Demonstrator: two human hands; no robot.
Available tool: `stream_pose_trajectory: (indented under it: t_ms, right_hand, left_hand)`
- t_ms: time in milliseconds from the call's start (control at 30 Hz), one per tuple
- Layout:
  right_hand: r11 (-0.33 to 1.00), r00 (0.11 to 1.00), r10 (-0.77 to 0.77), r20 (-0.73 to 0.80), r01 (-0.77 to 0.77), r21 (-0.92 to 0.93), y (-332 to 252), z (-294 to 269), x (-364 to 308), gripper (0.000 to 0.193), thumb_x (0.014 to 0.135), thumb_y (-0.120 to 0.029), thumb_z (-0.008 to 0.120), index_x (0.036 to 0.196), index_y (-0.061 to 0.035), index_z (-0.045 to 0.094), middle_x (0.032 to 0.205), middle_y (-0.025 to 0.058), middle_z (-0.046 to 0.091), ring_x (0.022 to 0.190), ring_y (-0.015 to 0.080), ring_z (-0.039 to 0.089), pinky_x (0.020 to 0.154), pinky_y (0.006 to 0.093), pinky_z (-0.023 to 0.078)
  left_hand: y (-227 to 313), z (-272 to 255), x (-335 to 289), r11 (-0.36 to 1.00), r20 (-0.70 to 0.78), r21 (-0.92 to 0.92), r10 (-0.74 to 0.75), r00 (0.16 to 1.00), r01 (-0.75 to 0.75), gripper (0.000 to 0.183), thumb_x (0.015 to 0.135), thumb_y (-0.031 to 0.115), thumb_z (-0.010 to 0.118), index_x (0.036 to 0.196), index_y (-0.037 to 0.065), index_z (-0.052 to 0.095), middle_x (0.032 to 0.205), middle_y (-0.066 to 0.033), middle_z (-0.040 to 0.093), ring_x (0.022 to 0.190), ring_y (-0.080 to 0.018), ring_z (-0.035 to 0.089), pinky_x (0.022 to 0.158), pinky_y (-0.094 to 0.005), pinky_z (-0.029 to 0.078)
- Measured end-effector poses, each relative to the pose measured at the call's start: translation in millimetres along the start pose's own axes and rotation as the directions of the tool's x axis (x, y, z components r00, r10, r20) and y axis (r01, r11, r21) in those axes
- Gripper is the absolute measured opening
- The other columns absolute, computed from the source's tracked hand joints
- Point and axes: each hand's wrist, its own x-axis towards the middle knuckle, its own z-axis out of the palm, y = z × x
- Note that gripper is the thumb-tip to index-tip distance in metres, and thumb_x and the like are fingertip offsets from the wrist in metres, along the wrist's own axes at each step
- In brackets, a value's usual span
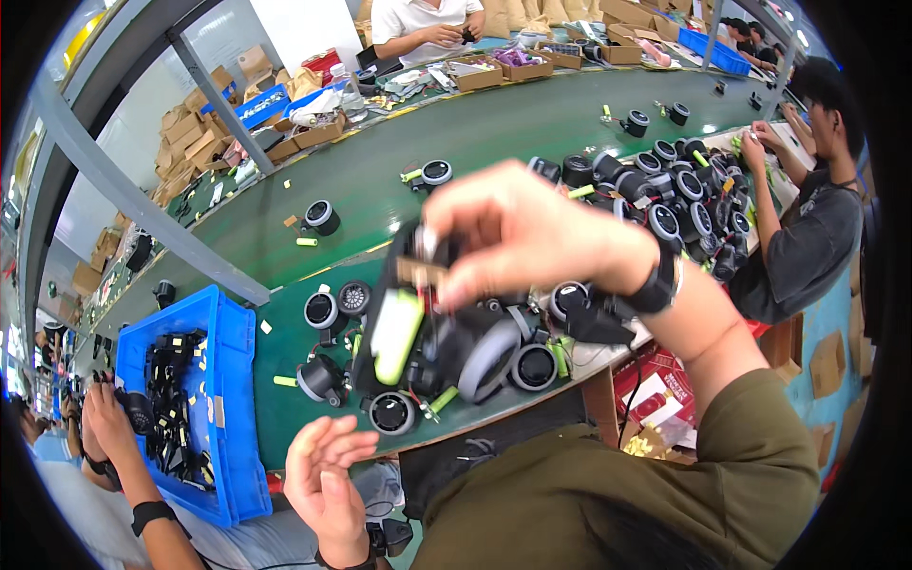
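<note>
My right hand (532, 233) reaches across the middle of the bench, thumb and fingers pinched. From it hangs a motion-blurred black housing with a yellow-green battery (399, 337) and a grey ring on one end; where the fingers grip it is smeared. My left hand (328, 484) is at the bench's near edge, fingers apart and nothing in it. Below and around the held housing lie similar round black units: one with a grey ring (392, 413), another (534, 367), and one (320, 378) near a loose battery.
At left a blue crate (233, 418) holds many small black parts, with a co-worker's hands (109, 418) beside it. A heap of black units (674, 195) lies at right near a seated person (807, 199). A green conveyor belt (370, 209) runs behind; a grey metal post (142, 190) stands left.
</note>
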Motion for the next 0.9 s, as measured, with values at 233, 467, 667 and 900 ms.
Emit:
stream_pose_trajectory:
  t_ms: [233,467,667,900]
  right_hand:
    - [0.977,0.959,0.188,-0.21,-0.205,-0.06,67,-80,115,0.015,0.08,-0.011,0.066,0.091,-0.0043,0.059,0.075,0.0008,0.061,0.066,0.0069,0.058,0.06,0.0204,0.048]
    - [0.801,0.731,0.489,-0.476,-0.592,-0.088,203,-97,204,0.015,0.078,-0.007,0.067,0.086,0.0029,0.059,0.068,0.0077,0.061,0.055,0.0111,0.058,0.047,0.0221,0.048]
    - [0.594,0.714,0.482,-0.509,-0.692,-0.409,259,-119,236,0.028,0.075,-0.017,0.069,0.09,0.0051,0.061,0.081,0.0184,0.063,0.07,0.0297,0.063,0.064,0.036,0.051]
    - [0.454,0.889,0.134,-0.438,-0.448,-0.77,220,-115,224,0.043,0.075,-0.023,0.067,0.108,0.0025,0.054,0.1,0.0207,0.057,0.092,0.0332,0.057,0.08,0.04,0.046]
  left_hand:
    - [-78,-53,-8,0.922,-0.326,0.351,-0.042,0.944,0.162,0.025,0.088,0.007,0.051,0.111,-0.005,0.05,0.093,-0.0128,0.061,0.076,-0.0159,0.06,0.069,-0.0266,0.05]
    - [-160,-107,-15,0.643,-0.498,0.677,0.042,0.866,0.358,0.031,0.092,0.011,0.045,0.118,-0.005,0.045,0.108,-0.0175,0.055,0.098,-0.0238,0.054,0.087,-0.0326,0.042]
    - [-159,-95,-9,0.59,-0.521,0.69,0.001,0.854,0.42,0.035,0.091,0.016,0.043,0.116,-0.008,0.043,0.112,-0.0214,0.051,0.103,-0.0317,0.051,0.092,-0.0372,0.038]
    - [-150,-97,1,0.377,-0.434,0.823,-0.064,0.899,0.424,0.044,0.088,0.027,0.043,0.114,-0.008,0.045,0.114,-0.0243,0.049,0.105,-0.0397,0.046,0.093,-0.0443,0.034]
